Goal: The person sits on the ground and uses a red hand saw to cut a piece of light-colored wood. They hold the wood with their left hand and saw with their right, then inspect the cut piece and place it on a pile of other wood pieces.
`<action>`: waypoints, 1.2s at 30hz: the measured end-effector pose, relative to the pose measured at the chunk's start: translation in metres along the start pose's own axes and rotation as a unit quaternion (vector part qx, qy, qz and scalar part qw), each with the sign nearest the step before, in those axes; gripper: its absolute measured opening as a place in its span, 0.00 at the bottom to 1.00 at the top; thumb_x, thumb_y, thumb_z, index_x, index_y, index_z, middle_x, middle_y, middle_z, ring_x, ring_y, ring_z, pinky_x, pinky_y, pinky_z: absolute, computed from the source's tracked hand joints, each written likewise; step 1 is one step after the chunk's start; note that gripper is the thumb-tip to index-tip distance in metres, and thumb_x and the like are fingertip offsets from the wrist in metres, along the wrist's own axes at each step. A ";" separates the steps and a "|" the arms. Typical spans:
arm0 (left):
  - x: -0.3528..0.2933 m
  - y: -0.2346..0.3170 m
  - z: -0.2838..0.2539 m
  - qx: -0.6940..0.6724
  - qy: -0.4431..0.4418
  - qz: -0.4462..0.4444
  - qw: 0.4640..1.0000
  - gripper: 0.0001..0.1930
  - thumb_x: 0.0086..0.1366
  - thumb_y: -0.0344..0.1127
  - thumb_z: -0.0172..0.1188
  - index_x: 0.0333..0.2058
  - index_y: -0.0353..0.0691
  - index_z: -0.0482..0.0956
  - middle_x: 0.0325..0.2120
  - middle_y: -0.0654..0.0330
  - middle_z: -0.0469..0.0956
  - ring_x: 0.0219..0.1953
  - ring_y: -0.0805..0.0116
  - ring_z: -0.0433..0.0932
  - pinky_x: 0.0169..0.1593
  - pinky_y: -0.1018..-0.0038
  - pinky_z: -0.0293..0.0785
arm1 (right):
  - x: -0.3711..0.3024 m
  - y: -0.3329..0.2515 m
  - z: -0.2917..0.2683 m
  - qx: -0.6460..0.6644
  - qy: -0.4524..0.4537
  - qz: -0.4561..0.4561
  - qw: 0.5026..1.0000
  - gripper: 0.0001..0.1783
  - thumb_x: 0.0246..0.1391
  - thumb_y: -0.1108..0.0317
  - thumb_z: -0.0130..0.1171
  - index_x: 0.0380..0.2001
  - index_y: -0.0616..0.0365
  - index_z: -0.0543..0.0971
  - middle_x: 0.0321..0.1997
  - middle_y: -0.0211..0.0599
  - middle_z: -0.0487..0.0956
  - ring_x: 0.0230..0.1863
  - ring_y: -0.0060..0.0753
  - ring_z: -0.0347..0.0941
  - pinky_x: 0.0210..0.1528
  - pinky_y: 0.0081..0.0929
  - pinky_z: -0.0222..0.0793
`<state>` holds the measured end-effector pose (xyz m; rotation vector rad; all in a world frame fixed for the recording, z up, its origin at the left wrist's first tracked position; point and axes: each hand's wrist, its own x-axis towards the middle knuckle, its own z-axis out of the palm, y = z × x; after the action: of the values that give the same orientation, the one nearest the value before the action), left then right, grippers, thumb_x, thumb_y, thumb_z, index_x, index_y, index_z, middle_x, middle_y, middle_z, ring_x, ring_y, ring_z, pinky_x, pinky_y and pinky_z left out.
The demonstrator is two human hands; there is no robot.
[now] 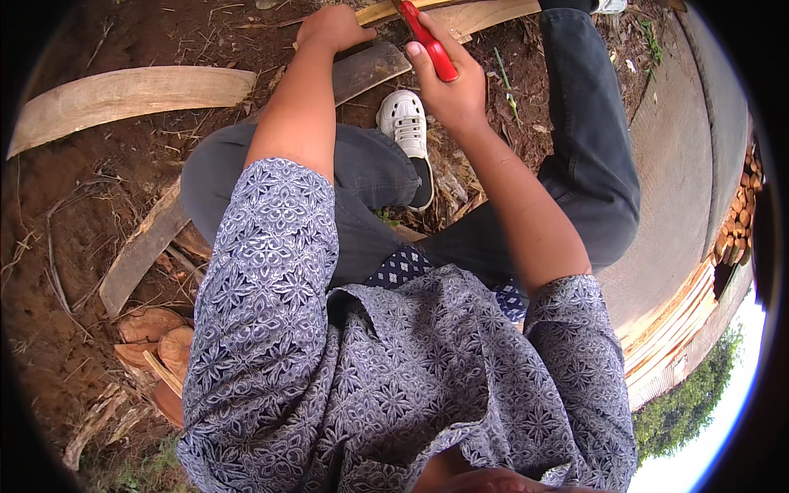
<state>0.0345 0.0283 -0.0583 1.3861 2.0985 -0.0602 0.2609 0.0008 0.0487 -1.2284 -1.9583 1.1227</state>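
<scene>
My right hand [457, 92] is closed round the red handle [431, 43] of a tool. Its metal part runs up out of the top edge, so I cannot tell the tool's kind. To its left, my left hand [333, 29] is closed over a pale wooden slat [380, 11] at the top of the view, thumb pointing right; most of its fingers are hidden. Another curved pale slat [493, 13] extends right behind the tool. Just below my left hand, a grey weathered board [370, 72] lies on the ground, partly behind my left forearm.
A long curved slat [131, 97] lies at the left on the brown soil. Another grey board [146, 246] slants out from under my left leg. Cut wood pieces [156, 337] are heaped at lower left. Stacked wood [738, 218] and a grey sheet [670, 189] stand at right. My white shoe [403, 123] is between my arms.
</scene>
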 end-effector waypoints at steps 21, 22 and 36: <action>-0.005 0.001 -0.007 -0.025 -0.001 -0.012 1.000 0.32 0.52 0.61 0.70 0.47 0.41 0.87 0.46 0.48 0.86 0.49 0.52 0.85 0.53 0.58 0.80 | -0.062 -0.087 -0.106 -0.002 -0.091 0.065 0.994 0.30 0.65 0.68 0.61 0.70 0.55 0.70 0.54 0.51 0.84 0.49 0.33 0.83 0.54 0.28 0.73; -0.006 0.003 -0.007 -0.026 0.002 -0.010 1.000 0.31 0.52 0.61 0.70 0.47 0.42 0.87 0.46 0.48 0.86 0.49 0.52 0.85 0.53 0.58 0.80 | -0.050 -0.082 -0.094 0.011 -0.077 0.042 0.996 0.29 0.65 0.68 0.62 0.68 0.54 0.73 0.53 0.51 0.84 0.48 0.33 0.83 0.54 0.28 0.74; -0.007 0.009 -0.004 0.000 -0.022 0.000 1.000 0.30 0.54 0.61 0.70 0.49 0.47 0.88 0.48 0.53 0.86 0.50 0.53 0.85 0.55 0.59 0.80 | -0.009 0.014 -0.008 0.116 0.001 0.048 0.992 0.25 0.67 0.59 0.62 0.64 0.56 0.78 0.41 0.37 0.88 0.39 0.22 0.81 0.46 0.25 0.76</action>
<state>0.0420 0.0284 -0.0489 1.3715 2.0635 -0.0885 0.2775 -0.0011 0.0400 -1.2070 -1.7243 1.3552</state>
